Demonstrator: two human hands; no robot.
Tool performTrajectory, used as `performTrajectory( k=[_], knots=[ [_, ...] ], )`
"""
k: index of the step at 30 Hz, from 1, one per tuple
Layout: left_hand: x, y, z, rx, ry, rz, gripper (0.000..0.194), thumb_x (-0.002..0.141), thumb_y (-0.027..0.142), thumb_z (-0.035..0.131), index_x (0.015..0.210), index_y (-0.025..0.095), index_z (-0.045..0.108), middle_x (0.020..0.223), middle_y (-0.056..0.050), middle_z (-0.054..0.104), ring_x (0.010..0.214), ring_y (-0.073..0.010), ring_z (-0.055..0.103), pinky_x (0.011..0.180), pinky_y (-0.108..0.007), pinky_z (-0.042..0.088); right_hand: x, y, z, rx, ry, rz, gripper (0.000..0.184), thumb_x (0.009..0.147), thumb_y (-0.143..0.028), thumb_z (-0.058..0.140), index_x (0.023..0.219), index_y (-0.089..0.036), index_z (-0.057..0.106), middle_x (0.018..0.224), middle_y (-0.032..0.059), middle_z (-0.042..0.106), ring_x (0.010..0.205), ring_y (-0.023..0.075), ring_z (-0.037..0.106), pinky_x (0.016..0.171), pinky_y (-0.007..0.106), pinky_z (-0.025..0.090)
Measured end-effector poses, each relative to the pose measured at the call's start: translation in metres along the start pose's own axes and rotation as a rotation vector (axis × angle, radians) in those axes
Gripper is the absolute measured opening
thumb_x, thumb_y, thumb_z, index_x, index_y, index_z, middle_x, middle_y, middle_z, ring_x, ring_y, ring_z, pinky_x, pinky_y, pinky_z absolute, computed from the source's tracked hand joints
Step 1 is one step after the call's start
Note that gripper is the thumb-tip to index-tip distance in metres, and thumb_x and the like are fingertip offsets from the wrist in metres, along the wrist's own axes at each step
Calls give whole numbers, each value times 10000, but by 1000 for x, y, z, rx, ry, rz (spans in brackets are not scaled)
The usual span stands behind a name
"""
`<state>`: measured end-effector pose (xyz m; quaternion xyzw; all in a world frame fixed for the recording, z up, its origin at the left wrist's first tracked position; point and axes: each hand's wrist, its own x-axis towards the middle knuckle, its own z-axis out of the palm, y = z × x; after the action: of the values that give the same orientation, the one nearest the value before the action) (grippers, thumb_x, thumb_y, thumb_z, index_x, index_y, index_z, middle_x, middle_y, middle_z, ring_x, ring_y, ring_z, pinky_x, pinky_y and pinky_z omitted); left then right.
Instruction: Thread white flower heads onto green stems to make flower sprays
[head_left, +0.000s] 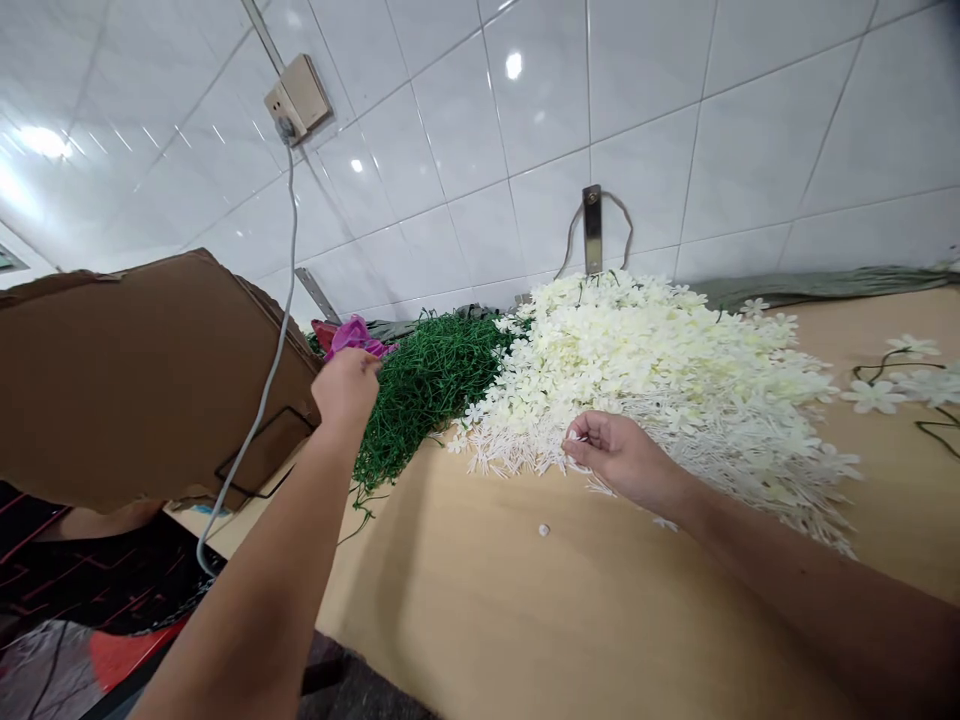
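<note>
At the left edge of a heap of green plastic stems [442, 365], my left hand [345, 395] is closed with fingers pressed together. It is near a bright magenta cloth or bag [352, 335]; whatever it pinches, if anything, is hidden. My right hand [619, 455] pinches a small white flower piece at the front edge of a large pile of white artificial flowers [622, 340]. Thin white stalks [720, 480] stick out along the front of that pile. On the wooden table [517, 620], a small white bit [544, 530] lies in front of my right hand.
A big cardboard box [150, 370] stands at the left, with a grey cable [281, 320] hanging before it from a wall socket [298, 98]. Several loose white flowers with dark stems [876, 396] lie at the right. Behind the box, part of another person [97, 520] shows.
</note>
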<state>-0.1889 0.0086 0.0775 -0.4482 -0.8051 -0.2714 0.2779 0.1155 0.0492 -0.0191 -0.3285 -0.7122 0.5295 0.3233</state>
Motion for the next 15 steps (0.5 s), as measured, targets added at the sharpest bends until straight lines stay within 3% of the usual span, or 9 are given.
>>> performTrajectory(
  k=[2, 5, 7, 12, 15],
  knots=[
    [0, -6, 1, 41, -49, 48, 129, 700, 285, 518, 736, 214, 621, 804, -48, 640, 748, -237, 581, 643, -326, 427, 0, 0, 0, -17, -2, 5, 216, 681, -388, 514, 659, -183, 448, 577, -34, 441, 493, 85, 370, 467, 227, 280],
    [7, -18, -4, 58, 18, -119, 185, 708, 341, 510, 791, 213, 616, 715, -52, 628, 694, -236, 573, 618, -337, 426, 0, -1, 0, -15, 1, -9, 219, 678, -386, 518, 653, -181, 445, 575, -31, 438, 503, 85, 375, 470, 225, 282],
    [14, -26, -10, 52, 27, -152, 184, 679, 345, 544, 769, 204, 620, 676, -50, 617, 689, -240, 566, 632, -350, 424, 0, -1, 1, -10, 3, 0, 218, 680, -383, 515, 651, -179, 442, 567, -33, 427, 492, 81, 360, 459, 219, 269],
    [22, -33, -17, -102, 184, -210, 180, 708, 285, 511, 809, 169, 602, 692, -39, 607, 692, -190, 561, 667, -314, 425, -1, -3, 1, -7, -8, 24, 199, 670, -361, 521, 646, -181, 438, 560, -37, 428, 490, 82, 359, 463, 222, 267],
    [20, -30, -10, -226, 95, -223, 128, 656, 285, 556, 711, 176, 596, 646, -32, 599, 702, -200, 561, 669, -316, 422, -2, -3, 1, -11, -17, 21, 189, 676, -354, 515, 650, -181, 443, 569, -33, 438, 504, 87, 369, 478, 229, 273]
  ],
)
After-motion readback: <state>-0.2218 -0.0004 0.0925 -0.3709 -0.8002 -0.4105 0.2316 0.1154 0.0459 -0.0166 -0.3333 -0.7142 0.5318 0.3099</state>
